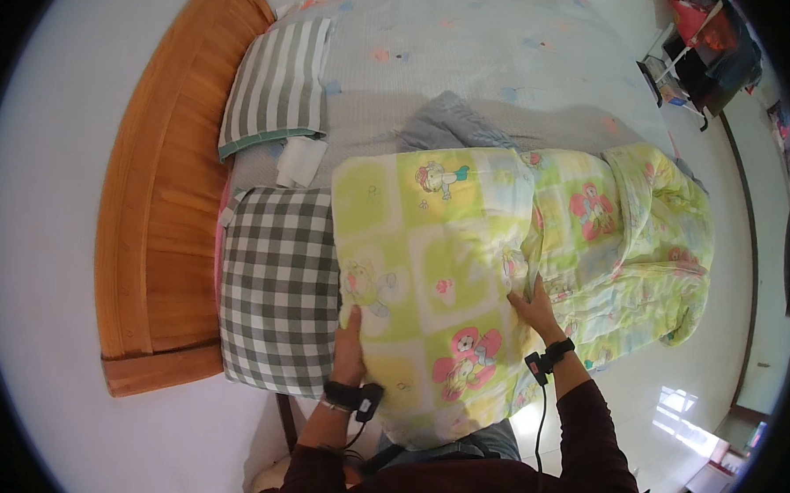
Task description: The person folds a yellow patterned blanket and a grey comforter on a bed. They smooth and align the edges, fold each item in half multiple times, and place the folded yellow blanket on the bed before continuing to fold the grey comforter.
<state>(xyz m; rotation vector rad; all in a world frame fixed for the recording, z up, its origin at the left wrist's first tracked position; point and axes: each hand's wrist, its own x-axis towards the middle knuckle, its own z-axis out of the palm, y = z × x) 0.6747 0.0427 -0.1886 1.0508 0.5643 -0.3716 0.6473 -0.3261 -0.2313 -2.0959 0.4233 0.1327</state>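
A yellow-green quilt with cartoon figures lies on the near side of the bed, its left part folded into a thick, flat block. My left hand is at the block's left edge, thumb on top and the other fingers mostly hidden by the cloth. At the opposite edge, my right hand grips the quilt, thumb and forefinger apart on the fabric. Beyond it, the rest of the quilt spreads rightward in loose wrinkles. A dark checked pillow touches or nearly touches the block's left side.
A wooden headboard borders the bed on the left. Farther back lie a striped pillow, a small white cloth and a crumpled grey cloth on the pale bedsheet. A loaded rack stands at the far right, beside shiny floor.
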